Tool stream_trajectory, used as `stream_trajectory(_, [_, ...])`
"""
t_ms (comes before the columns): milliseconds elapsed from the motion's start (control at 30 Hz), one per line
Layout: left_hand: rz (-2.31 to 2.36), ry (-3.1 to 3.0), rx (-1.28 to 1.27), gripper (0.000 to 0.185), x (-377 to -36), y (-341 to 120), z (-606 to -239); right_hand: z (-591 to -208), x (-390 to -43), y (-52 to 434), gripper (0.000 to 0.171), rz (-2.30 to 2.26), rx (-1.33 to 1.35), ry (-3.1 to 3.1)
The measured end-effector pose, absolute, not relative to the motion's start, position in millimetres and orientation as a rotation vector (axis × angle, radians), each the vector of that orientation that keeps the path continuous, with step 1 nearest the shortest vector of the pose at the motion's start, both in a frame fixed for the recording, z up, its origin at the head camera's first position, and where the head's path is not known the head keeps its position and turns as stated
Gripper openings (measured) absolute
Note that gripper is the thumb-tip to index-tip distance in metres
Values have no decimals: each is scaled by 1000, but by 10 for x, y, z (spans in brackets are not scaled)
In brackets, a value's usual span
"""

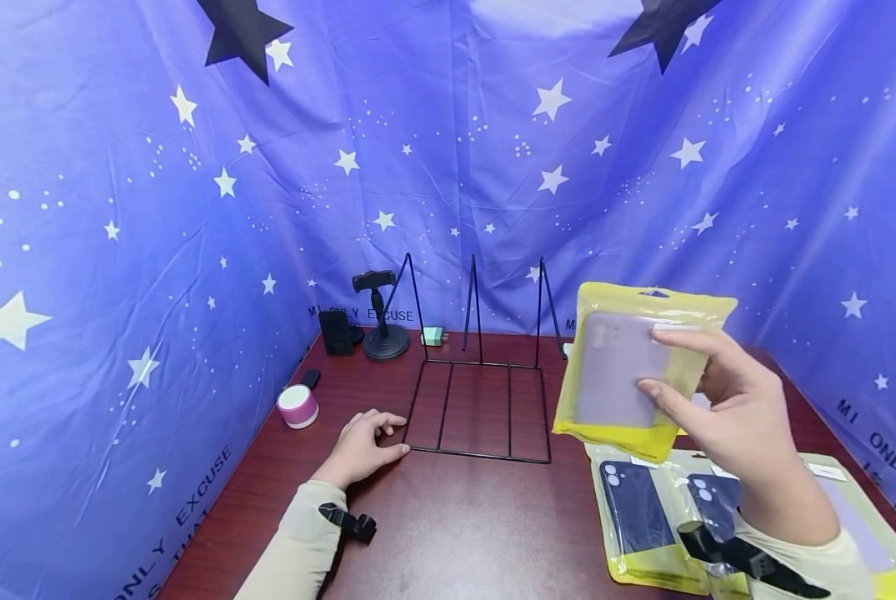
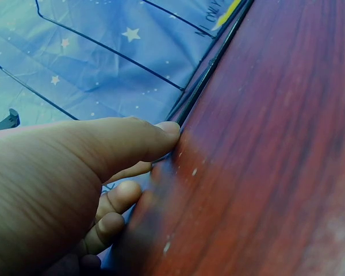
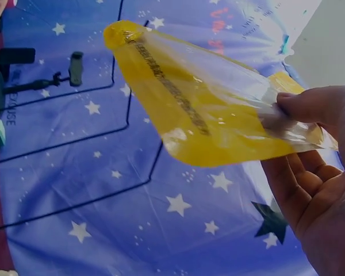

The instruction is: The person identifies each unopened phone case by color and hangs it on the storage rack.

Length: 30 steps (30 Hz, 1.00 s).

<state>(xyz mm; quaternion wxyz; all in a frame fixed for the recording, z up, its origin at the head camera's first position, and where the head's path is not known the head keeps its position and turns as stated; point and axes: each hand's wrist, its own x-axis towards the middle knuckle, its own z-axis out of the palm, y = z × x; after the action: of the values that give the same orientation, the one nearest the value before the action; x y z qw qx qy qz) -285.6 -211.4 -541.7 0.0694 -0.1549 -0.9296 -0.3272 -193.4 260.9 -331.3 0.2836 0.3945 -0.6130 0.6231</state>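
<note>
My right hand (image 1: 748, 408) pinches a packaged phone case (image 1: 620, 367) between thumb and fingers, raised above the right side of the table. The case is pale purple, inside a clear bag with yellow edges; in the right wrist view the yellow bag (image 3: 218, 123) shows at a slant. A black wire rack (image 1: 478, 456) stands mid-table, with several upright prongs at its back. At its front left corner, my left hand (image 1: 365, 446) holds the wire with thumb and index finger. The left wrist view shows the thumb (image 2: 167, 129) against the wire, other fingers curled below.
More bagged phone cases (image 1: 635, 508) lie at the right front, partly under my right arm. Left of the rack are a black phone stand (image 1: 385, 342), a dark upright block (image 1: 336, 333), a pink-and-white round item (image 1: 297, 407) and a green charger (image 1: 432, 337). Starry blue cloth (image 1: 448, 150) surrounds the table.
</note>
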Motion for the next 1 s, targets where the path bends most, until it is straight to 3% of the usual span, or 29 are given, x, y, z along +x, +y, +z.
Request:
stream_trajectory(467, [-987,-2786,-469,41,-2861,-2108,-5418,-3535,-1985,2184,75,1606,1144,-1859])
stream_trajectory(1000, [-989,-2805,-461,42,-2859,-2106,-5395,-3683,-1937,1734,69,1454,1118,-2016])
